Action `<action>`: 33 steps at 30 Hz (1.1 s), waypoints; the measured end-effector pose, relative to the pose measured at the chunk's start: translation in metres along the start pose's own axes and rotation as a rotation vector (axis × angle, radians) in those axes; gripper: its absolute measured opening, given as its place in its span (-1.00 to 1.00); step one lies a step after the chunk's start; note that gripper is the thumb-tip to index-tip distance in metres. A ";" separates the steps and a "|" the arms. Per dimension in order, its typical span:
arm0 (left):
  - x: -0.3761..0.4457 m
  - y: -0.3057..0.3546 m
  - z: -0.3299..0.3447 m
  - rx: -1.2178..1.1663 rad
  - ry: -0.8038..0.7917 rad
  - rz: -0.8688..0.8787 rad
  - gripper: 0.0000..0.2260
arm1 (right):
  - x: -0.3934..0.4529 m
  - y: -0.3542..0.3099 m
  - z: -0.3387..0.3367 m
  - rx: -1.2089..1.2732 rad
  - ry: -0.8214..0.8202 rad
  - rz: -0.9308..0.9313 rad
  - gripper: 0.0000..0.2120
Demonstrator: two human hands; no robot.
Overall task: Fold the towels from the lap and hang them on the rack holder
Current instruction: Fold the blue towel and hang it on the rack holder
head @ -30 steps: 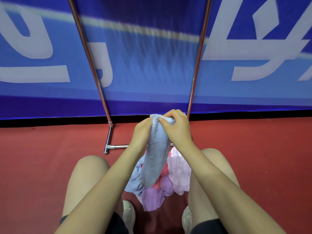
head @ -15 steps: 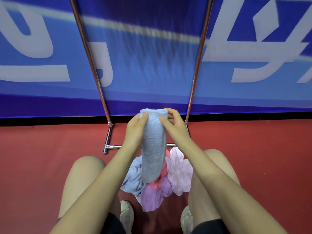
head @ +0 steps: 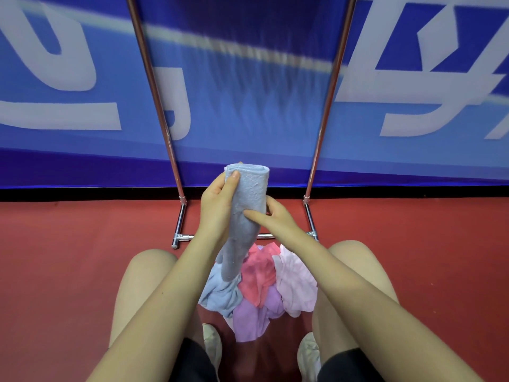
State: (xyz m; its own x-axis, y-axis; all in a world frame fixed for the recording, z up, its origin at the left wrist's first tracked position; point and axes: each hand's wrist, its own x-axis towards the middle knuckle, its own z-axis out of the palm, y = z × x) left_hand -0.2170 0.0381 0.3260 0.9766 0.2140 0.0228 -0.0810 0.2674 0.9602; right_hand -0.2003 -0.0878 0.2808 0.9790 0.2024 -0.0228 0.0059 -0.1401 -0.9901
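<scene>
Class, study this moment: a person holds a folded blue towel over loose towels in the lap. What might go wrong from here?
1. The left hand and right hand grip only the upper part of the blue towel; its hanging lower end may unfold when lifted.
2. That end reaches the lap pile and might drag a towel off.
3. The purple towel sags low off the lap and may slip to the floor.

The folded towel (head: 249, 188) stands between the left grip (head: 217, 205), higher, and the right grip (head: 276, 220), lower. Below both grips lies the towel heap (head: 264, 288); behind them, the rack (head: 166, 139).
</scene>
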 end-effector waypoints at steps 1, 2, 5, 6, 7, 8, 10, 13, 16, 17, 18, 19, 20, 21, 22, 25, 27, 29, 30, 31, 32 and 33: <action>0.000 0.002 -0.001 -0.021 -0.002 0.001 -0.81 | -0.001 0.000 0.002 0.028 -0.007 0.008 -0.72; -0.001 0.004 -0.002 -0.044 -0.006 0.000 -0.81 | -0.001 0.002 0.004 0.049 -0.009 0.019 -0.70; -0.001 0.008 -0.006 -0.093 0.006 0.003 -0.76 | -0.001 0.008 0.012 0.057 -0.028 0.038 -0.65; 0.000 0.008 -0.008 -0.108 0.019 0.003 -0.75 | -0.001 0.010 0.015 0.037 -0.049 0.044 -0.62; 0.001 0.009 -0.010 -0.125 0.036 0.002 -0.76 | -0.001 0.013 0.017 0.002 -0.074 0.054 -0.63; 0.002 0.009 -0.012 -0.139 0.054 0.000 -0.77 | -0.002 0.016 0.019 -0.047 -0.103 0.069 -0.68; 0.004 0.009 -0.016 -0.159 0.087 0.004 -0.80 | -0.002 0.023 0.021 -0.153 -0.149 0.104 -0.74; 0.010 0.009 -0.026 -0.187 0.164 0.012 -0.83 | -0.003 0.028 0.020 -0.245 -0.179 0.117 -0.74; 0.023 0.009 -0.044 -0.239 0.310 -0.018 -0.83 | -0.004 0.019 0.018 -0.134 -0.165 0.179 -0.84; 0.027 0.008 -0.050 -0.248 0.369 -0.059 -0.84 | -0.004 0.016 0.016 -0.064 -0.140 0.200 -0.83; 0.030 0.006 -0.056 -0.253 0.418 -0.100 -0.84 | -0.003 0.012 0.015 0.004 -0.103 0.211 -0.81; 0.033 0.004 -0.062 -0.258 0.442 -0.139 -0.82 | -0.002 0.008 0.012 0.059 -0.062 0.210 -0.80; 0.035 0.002 -0.065 -0.256 0.437 -0.176 -0.80 | -0.002 0.003 0.009 0.095 -0.022 0.199 -0.81; 0.036 -0.001 -0.067 -0.228 0.405 -0.218 -0.79 | -0.001 0.000 0.005 0.120 0.014 0.182 -0.83; 0.037 -0.004 -0.067 -0.185 0.362 -0.256 -0.79 | 0.000 -0.003 0.001 0.123 0.043 0.166 -0.83; 0.039 -0.016 -0.065 0.141 0.245 -0.297 -0.89 | -0.001 -0.014 -0.012 0.111 0.049 0.133 -0.88; 0.037 -0.026 -0.063 0.468 0.174 -0.204 -0.79 | -0.001 -0.025 -0.017 0.072 0.017 0.139 -0.91; 0.028 -0.022 -0.057 0.590 0.065 -0.087 -0.71 | 0.001 -0.041 -0.019 0.023 -0.047 0.137 -0.88; 0.023 -0.013 -0.050 0.583 -0.012 -0.036 -0.69 | 0.003 -0.052 -0.019 -0.005 -0.093 0.129 -0.81; 0.019 -0.001 -0.044 0.549 -0.089 -0.030 -0.67 | 0.005 -0.065 -0.019 -0.029 -0.138 0.129 -0.76; 0.017 0.011 -0.039 0.500 -0.158 -0.030 -0.66 | 0.008 -0.079 -0.018 -0.046 -0.174 0.123 -0.76; 0.015 0.024 -0.035 0.424 -0.210 -0.048 -0.65 | 0.012 -0.095 -0.017 -0.051 -0.204 0.109 -0.81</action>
State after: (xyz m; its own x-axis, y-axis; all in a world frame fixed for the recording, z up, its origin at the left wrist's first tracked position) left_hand -0.2109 0.0809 0.3395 0.9999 0.0040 -0.0109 0.0114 -0.1438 0.9895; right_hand -0.1854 -0.0890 0.3767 0.9129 0.3747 -0.1619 -0.0823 -0.2193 -0.9722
